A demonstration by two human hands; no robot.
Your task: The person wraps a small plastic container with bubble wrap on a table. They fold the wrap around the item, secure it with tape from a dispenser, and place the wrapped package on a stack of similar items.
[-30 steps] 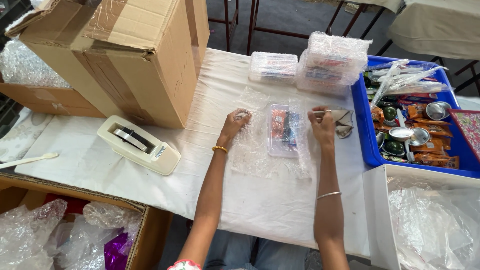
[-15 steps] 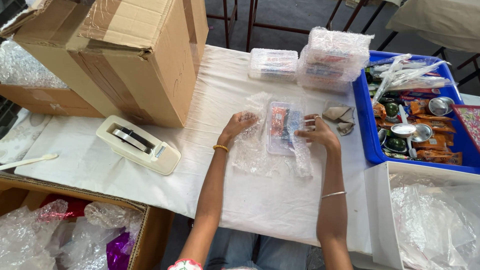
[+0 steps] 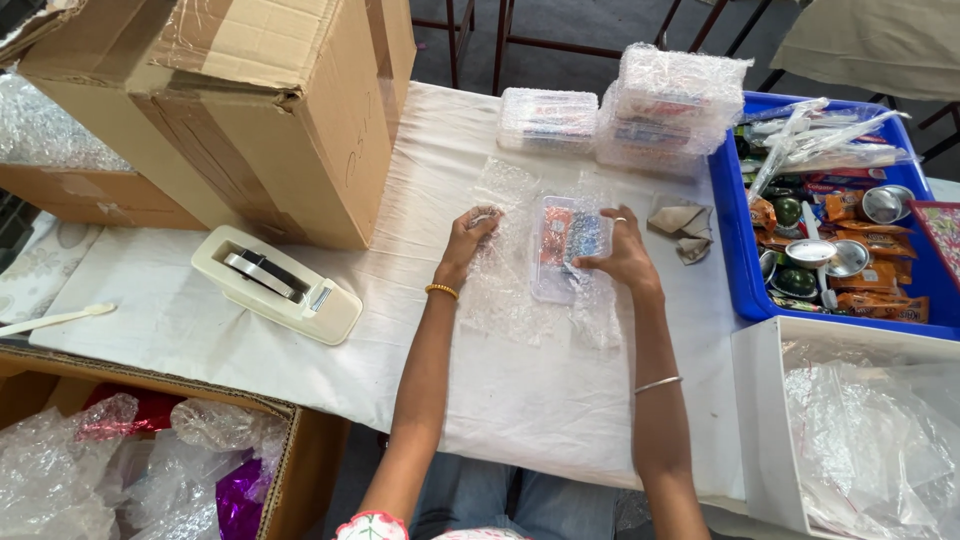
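Observation:
A clear plastic box point(image 3: 562, 246) with colourful contents lies on a sheet of bubble wrap point(image 3: 528, 300) in the middle of the white-covered table point(image 3: 300, 400). My right hand point(image 3: 622, 256) rests on the box's right side, fingers spread on its lid. My left hand point(image 3: 468, 238) pinches the bubble wrap's left edge and lifts it a little. Both wrists wear bangles.
A cream tape dispenser point(image 3: 278, 284) sits at left, a big cardboard box point(image 3: 250, 110) behind it. Wrapped boxes point(image 3: 670, 105) stack at the back. A blue tray point(image 3: 735, 240) of packets and tins stands right, a white bin point(image 3: 770, 420) of plastic bags below it.
My right hand has come down from the box's far corner onto its right side. My left hand has closed on the wrap's left edge. The view has shifted slightly.

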